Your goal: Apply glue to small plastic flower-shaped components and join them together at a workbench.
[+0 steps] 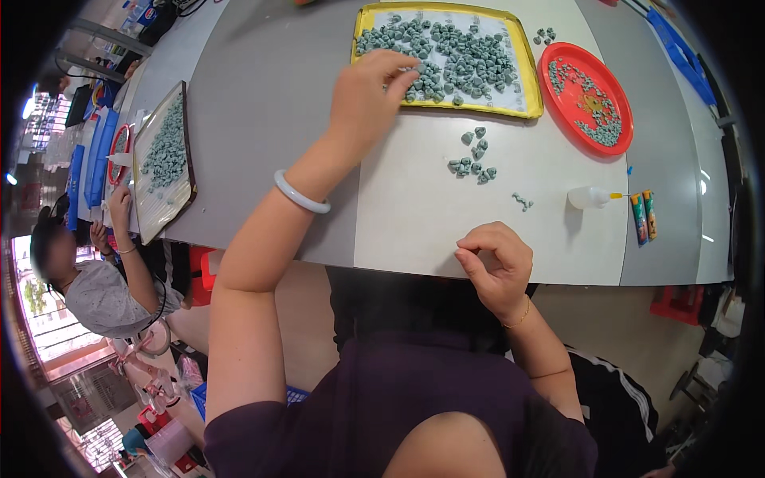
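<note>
My left hand point(370, 95) reaches over the near left part of a yellow-rimmed tray point(530, 68), its thumb and forefinger closed close together. Any piece between those fingertips is too small to make out. Many small grey-green lumpy pieces point(478, 64) cover the tray's white lining. My right hand point(504, 267) hovers by the table's near edge, fingers curled in toward the thumb; whatever they hold, if anything, is hidden. Between the tray and my right hand lie several loose grey-green pieces point(476, 169) and a small cluster of tinier bits point(522, 202).
To the right, a red plate point(627, 119) holds small green and gold-coloured bits. Nearer stand a white squeeze bottle point(588, 197), lying toward two colourful tubes point(640, 219). A blue object point(681, 52) sits far right. At left, another person point(111, 287) works beside a second tray point(190, 187).
</note>
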Motion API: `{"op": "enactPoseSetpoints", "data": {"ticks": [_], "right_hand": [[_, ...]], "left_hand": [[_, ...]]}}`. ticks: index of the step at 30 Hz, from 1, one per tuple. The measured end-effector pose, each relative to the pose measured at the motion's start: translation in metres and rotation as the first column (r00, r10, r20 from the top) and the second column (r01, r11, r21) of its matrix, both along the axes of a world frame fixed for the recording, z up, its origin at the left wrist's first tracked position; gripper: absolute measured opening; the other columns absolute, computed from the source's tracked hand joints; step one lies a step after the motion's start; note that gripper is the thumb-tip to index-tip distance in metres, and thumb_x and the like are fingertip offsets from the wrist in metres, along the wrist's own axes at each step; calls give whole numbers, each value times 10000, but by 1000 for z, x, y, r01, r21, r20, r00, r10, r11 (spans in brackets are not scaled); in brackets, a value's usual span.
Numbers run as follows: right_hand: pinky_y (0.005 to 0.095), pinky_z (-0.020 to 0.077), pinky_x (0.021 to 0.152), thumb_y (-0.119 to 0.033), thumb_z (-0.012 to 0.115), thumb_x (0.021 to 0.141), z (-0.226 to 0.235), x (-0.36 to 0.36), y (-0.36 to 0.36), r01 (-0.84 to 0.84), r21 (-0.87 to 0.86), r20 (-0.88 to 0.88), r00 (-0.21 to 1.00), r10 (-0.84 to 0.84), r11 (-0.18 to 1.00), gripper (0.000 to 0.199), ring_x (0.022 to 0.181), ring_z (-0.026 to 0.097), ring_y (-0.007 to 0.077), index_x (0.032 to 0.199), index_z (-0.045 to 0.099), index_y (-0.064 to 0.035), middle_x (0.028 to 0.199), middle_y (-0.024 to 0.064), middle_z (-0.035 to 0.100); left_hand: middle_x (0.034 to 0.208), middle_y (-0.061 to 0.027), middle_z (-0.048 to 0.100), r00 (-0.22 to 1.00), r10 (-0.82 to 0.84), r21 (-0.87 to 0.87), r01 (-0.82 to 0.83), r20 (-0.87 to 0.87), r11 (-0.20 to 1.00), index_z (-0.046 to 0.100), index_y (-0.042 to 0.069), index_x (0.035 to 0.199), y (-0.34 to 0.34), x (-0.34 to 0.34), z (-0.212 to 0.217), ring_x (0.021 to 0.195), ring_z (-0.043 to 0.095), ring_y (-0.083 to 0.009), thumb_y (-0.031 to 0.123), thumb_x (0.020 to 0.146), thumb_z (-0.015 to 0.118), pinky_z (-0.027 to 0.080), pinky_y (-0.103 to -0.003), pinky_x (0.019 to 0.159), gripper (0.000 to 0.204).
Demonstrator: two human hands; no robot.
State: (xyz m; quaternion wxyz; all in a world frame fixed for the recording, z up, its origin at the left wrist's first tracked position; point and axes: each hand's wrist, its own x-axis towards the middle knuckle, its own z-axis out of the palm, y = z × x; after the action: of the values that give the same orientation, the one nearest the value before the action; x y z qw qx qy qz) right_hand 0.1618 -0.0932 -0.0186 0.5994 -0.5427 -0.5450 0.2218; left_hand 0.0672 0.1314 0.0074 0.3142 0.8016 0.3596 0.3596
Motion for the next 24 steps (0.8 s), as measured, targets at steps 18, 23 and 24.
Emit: {"op": "enactPoseSetpoints", "data": {"ticks": [18, 23, 24], "right_hand": [[226, 441, 668, 63, 575, 779, -5, 4, -11, -25, -100, -174, 985, 7, 995, 122, 751, 525, 131, 883, 537, 10, 863, 81, 537], [237, 445, 698, 87, 525, 799, -10, 1, -8, -42, -57, -364, 931, 18, 997, 194, 784, 509, 140, 945, 449, -16, 908, 98, 510], [243, 446, 705, 96, 510, 801, -10, 2, -8, -28, -20, -350, 937, 19, 999, 215, 788, 503, 144, 957, 425, -25, 914, 104, 504]], "left_hand": [[738, -103, 594, 914, -405, -167, 395, -29, 904, 559, 4, 829, -60, -1, -4, 697, 608, -230, 58, 735, 627, 485, -313, 640, 129], [792, -51, 594, 885, -463, -293, 456, 47, 841, 572, 1, 877, -107, -44, 11, 707, 582, -117, 9, 732, 655, 483, -233, 672, 168], [799, -56, 594, 901, -404, -394, 433, 159, 811, 572, -2, 878, -114, -49, 6, 714, 588, -123, -7, 735, 652, 486, -237, 673, 164]]}}
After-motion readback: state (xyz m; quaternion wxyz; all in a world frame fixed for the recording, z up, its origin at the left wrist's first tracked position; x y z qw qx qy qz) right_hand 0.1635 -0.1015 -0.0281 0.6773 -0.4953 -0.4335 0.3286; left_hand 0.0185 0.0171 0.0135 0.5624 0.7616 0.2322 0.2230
